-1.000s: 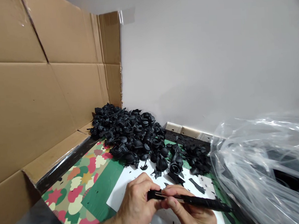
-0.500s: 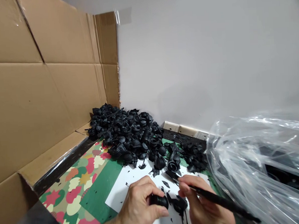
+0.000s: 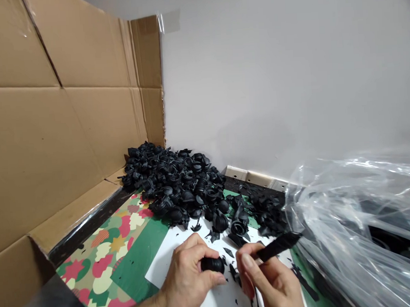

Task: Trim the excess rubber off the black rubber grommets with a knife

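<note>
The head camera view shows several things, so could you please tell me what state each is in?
Left hand: closed on ribbed part.
Ribbed part: held.
Right hand: closed on black tool.
Black tool: held, rear end raised.
Black pieces: heaped.
White sheet: flat, scrap-strewn.
Clear plastic: crumpled.
Cardboard: upright, creased.

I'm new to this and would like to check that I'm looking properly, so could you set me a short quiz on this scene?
1. True or false: the left hand holds a round black part.
2. Where in the picture is the clear plastic?
a) left of the heap of black parts
b) right of it
c) on top of it
3. Fill in: the right hand grips a black-handled tool; the plain sheet below is ____.

Key: 1 true; 2 b; 3 white.
</note>
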The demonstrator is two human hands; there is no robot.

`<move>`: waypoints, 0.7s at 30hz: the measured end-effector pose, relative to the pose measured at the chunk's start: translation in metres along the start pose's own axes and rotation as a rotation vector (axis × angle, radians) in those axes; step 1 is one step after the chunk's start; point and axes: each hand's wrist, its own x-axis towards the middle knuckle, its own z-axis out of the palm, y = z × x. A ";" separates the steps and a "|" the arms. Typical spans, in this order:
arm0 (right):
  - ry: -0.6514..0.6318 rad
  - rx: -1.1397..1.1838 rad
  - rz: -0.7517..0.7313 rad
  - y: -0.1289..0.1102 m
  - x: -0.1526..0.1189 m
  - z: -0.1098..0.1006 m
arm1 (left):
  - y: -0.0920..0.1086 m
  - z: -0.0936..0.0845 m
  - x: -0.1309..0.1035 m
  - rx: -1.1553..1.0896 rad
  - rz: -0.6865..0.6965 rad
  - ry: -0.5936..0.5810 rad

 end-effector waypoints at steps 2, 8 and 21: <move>-0.004 -0.090 0.035 0.001 -0.003 0.002 | 0.003 0.000 0.001 -0.022 -0.019 0.012; -0.051 -0.205 -0.103 0.002 -0.007 0.012 | 0.003 0.001 0.003 -0.078 -0.070 0.013; -0.057 -0.807 -0.685 0.045 0.000 0.007 | 0.001 0.002 -0.001 0.278 0.094 -0.060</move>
